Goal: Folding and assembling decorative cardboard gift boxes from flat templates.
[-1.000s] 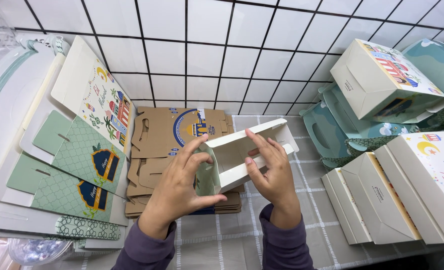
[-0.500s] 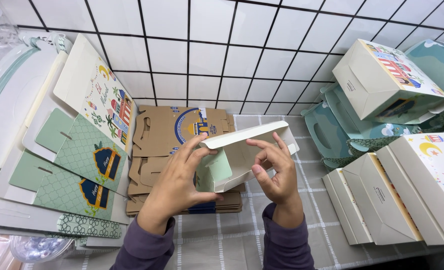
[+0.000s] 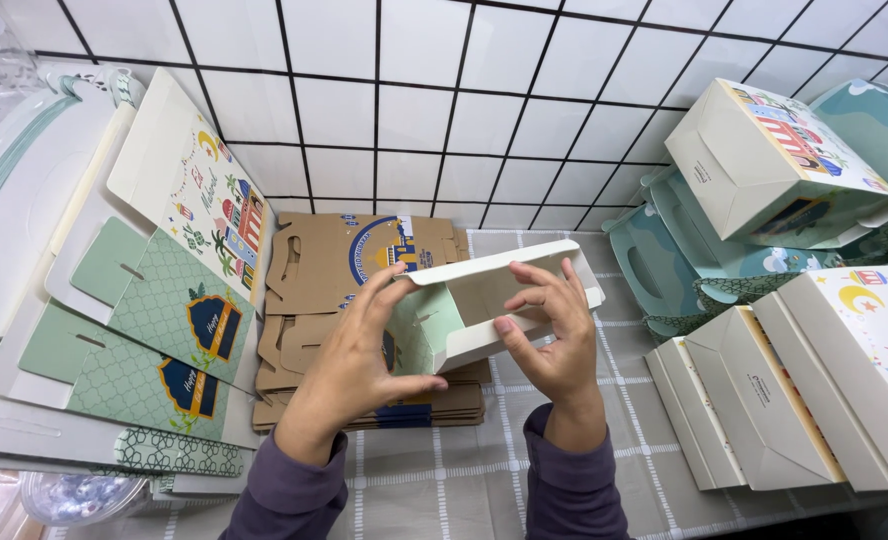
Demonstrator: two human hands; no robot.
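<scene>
The person holds a half-folded cardboard box (image 3: 484, 305) in the air, just above a stack of flat brown boxes (image 3: 364, 270) on the worktop (image 3: 444, 480). The box is cream outside and pale green inside, and one end is open.

It looks very light. The card seems thin and stiff, but it would likely bend or crease if squeezed hard. The safest places to hold it look like the folded edges and corners, where the card is strongest.

The left hand (image 3: 349, 375) cups the left end of the box. Its fingers are spread a little, with the fingertips on the top flap and the thumb under the bottom edge. The right hand (image 3: 554, 345) is at the middle of the box. Its fingers are bent and lightly spread, pressing the front wall, with the thumb tip on the lower edge. Both hands pinch the box gently.

Flat green printed boxes (image 3: 154, 340) lie to the left. Finished boxes (image 3: 784, 390) stand to the right, by the white tiled wall (image 3: 414, 100)
</scene>
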